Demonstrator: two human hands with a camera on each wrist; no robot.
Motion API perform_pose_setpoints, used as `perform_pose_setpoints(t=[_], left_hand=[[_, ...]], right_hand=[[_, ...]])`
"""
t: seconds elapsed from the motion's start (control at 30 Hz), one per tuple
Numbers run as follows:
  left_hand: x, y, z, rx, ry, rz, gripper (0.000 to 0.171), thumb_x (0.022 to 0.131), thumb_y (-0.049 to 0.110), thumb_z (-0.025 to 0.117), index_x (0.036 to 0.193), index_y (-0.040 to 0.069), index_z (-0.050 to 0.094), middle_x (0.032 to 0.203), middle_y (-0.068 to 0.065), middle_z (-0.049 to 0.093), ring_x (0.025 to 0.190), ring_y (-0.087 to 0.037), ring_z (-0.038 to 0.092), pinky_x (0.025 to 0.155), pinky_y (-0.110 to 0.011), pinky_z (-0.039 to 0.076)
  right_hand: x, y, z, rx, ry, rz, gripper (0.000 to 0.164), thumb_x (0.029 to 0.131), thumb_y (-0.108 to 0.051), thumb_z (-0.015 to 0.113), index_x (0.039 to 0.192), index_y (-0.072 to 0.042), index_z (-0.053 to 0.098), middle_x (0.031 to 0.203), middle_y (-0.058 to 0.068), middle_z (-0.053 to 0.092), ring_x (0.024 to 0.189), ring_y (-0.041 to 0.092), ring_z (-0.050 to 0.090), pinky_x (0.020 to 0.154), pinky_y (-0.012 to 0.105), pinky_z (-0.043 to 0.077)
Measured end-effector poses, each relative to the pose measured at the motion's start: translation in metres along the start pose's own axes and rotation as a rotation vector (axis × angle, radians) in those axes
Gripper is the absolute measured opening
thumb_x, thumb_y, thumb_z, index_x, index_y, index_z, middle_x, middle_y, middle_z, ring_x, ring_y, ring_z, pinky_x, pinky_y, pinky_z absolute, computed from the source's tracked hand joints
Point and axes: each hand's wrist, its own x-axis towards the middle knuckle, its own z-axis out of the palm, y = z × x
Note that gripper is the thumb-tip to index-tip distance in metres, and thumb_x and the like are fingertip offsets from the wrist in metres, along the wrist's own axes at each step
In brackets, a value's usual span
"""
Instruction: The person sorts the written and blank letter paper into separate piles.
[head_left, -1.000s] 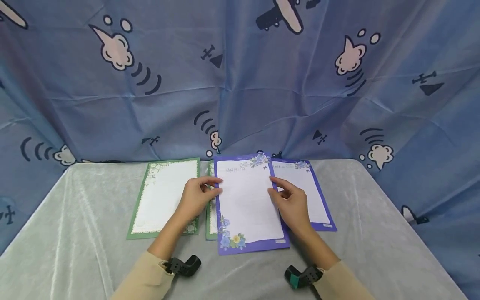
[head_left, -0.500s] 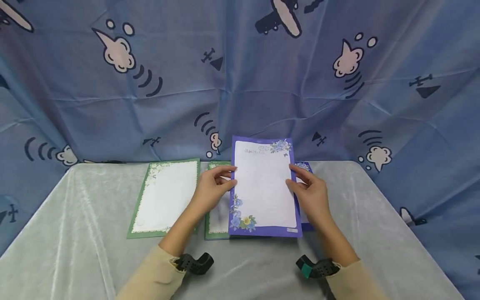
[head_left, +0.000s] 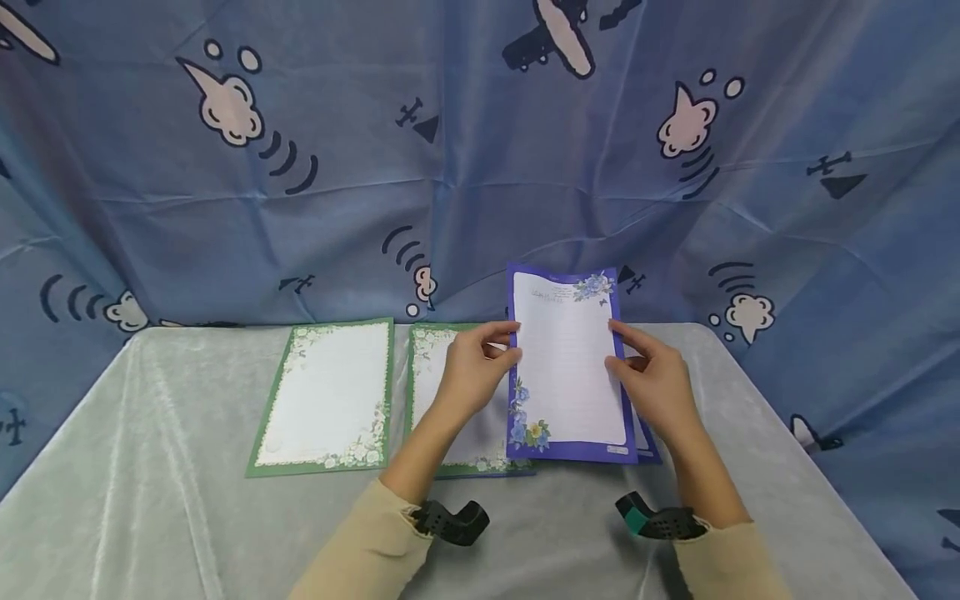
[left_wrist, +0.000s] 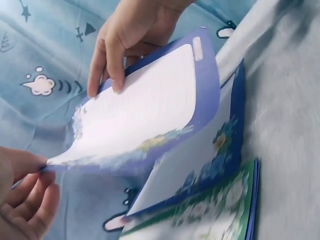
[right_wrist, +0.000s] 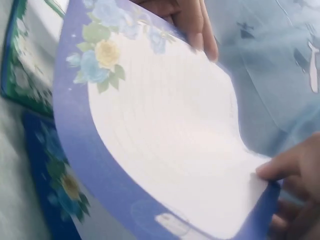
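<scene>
So I'm standing here watching someone with a purple-bordered sheet (head_left: 570,367) up in the air. It's over the right-hand part of the table (head_left: 187,417), in front of a second purple-bordered sheet (left_wrist: 192,160) that lies mostly hidden below it. From the wrist angles you can see a proper gap between the two, at least towards the near end, so I'd call this the hold-it-over-the-other-one stage, not set down yet.

Fingers: both hands are pinching. The left hand (head_left: 476,371) has the left edge between thumb and fingers, the right hand (head_left: 656,379) does the same on the right edge, a bit above the middle. The paper sags and curls between them. There's some faint writing (head_left: 551,296) near the top, way too blurry for me to read.

Next move, imo: getting it down onto its twin would call for keeping both hands level, squaring the borders and letting go of both edges together. Floppy paper, so I'd guess a corner could land crooked if one hand drops first.

Further left there's a green-bordered sheet (head_left: 326,396) lying flat, and another green one (head_left: 427,383) between that and the purples, partly behind the left forearm.
</scene>
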Motion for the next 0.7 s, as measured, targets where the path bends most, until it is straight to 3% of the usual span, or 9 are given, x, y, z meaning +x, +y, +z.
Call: perform_pose_setpoints(t=[0.13,0.33,0.5,0.7], left_hand=[[0.003,0.002,0.017,0.017,0.016,0.003,0.033,0.095,0.006,0.064,0.127,0.008,0.070,0.114,-0.014,0.073,0.087,-0.019,0.069,0.068,-0.025,0.055],[0.007,0.000,0.038,0.025,0.048,-0.036,0.036,0.093,0.004,0.063,0.128,0.008,0.069,0.116,-0.013,0.073,0.086,-0.017,0.069,0.066,-0.022,0.052],[0.007,-0.007,0.050,0.035,0.069,-0.063,0.036,0.093,0.004,0.065,0.128,0.007,0.069,0.115,-0.013,0.074,0.093,-0.020,0.072,0.071,-0.023,0.056],[0.006,-0.021,0.061,0.054,0.088,-0.065,0.036,0.091,0.002,0.067,0.127,0.004,0.069,0.112,-0.015,0.074,0.085,-0.015,0.069,0.070,-0.022,0.056]], right_hand=[[0.002,0.008,-0.010,-0.021,0.019,0.013,0.053,0.098,-0.010,0.061,0.150,-0.016,0.050,0.149,0.023,0.053,0.104,0.039,0.069,0.070,0.005,0.047],[0.007,0.024,-0.017,-0.028,0.054,0.051,0.054,0.098,-0.008,0.061,0.150,-0.015,0.050,0.149,0.023,0.053,0.109,0.042,0.069,0.075,0.009,0.053],[0.011,0.036,-0.013,-0.012,0.084,0.076,0.054,0.097,-0.007,0.062,0.149,-0.013,0.051,0.149,0.021,0.054,0.103,0.036,0.066,0.069,0.000,0.042],[0.017,0.054,0.001,0.024,0.167,0.109,0.048,0.096,-0.011,0.066,0.143,-0.010,0.059,0.144,0.014,0.061,0.102,0.027,0.064,0.069,0.000,0.040]])
